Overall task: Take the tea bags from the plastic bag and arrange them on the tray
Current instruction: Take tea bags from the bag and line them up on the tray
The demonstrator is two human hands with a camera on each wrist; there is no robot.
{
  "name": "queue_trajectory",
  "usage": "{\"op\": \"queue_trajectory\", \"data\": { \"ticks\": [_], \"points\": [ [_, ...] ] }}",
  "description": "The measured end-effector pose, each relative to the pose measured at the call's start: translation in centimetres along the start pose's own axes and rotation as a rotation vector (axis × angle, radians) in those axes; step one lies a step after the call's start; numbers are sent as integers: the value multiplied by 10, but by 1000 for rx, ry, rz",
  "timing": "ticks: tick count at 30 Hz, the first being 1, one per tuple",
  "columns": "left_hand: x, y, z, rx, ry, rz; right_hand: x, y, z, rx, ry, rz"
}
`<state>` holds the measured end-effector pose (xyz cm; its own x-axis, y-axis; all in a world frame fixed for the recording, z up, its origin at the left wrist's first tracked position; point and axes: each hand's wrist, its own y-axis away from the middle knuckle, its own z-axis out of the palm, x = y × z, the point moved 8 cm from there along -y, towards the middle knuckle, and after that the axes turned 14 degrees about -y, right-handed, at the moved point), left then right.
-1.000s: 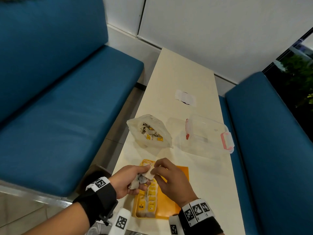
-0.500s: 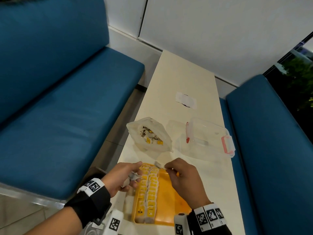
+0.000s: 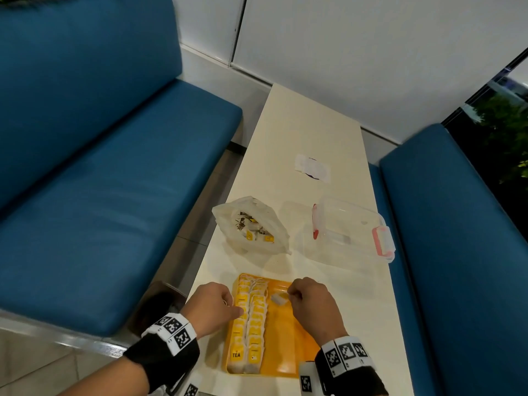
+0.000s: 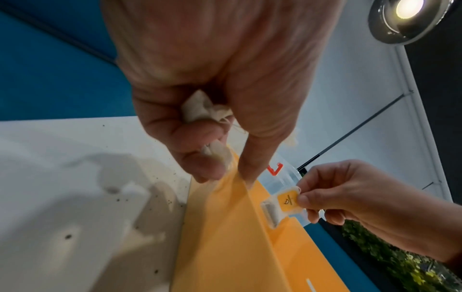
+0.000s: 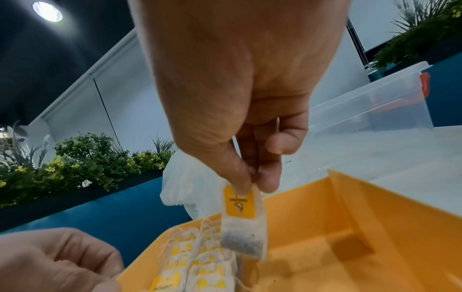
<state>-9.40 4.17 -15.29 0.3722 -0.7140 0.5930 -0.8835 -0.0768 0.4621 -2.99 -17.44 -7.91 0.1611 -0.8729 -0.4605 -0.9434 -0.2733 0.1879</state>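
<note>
Right hand (image 3: 310,302) grip pinching one tea bag (image 5: 243,223) above the orange tray (image 3: 285,347), left hand (image 4: 200,110) grip clenched around crumpled tea bags (image 4: 200,110) mostly hidden by fingers, plastic bag (image 3: 251,227) on the desk (image 3: 308,124) beyond both grips, contents indistinct

A long cream worktop (image 3: 311,132) runs between two blue padded benches (image 3: 94,178) to a white panelled wall (image 3: 357,47), with green plants (image 5: 82,158) and a round ceiling lamp (image 4: 407,8).

Tray's (image 3: 285,350) right half bare
</note>
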Motion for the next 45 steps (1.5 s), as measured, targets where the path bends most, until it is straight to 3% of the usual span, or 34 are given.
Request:
{"op": "queue_trajectory", "data": {
  "ticks": [10,20,36,39,45],
  "points": [
    [-13,9,3,-28,22,20,-4,-5,23,-55,134,55],
    [-17,22,3,-55,23,38,-25,-8,47,-83,254,18],
    [-25,22,7,-92,44,34,-23,-5,49,-22,169,103],
    [-30,24,8,-149,180,7,-22,-4,47,-21,114,99],
    [-35,30,5,-335,883,-183,-27,5,36,12,-45,56]
  ]
}}
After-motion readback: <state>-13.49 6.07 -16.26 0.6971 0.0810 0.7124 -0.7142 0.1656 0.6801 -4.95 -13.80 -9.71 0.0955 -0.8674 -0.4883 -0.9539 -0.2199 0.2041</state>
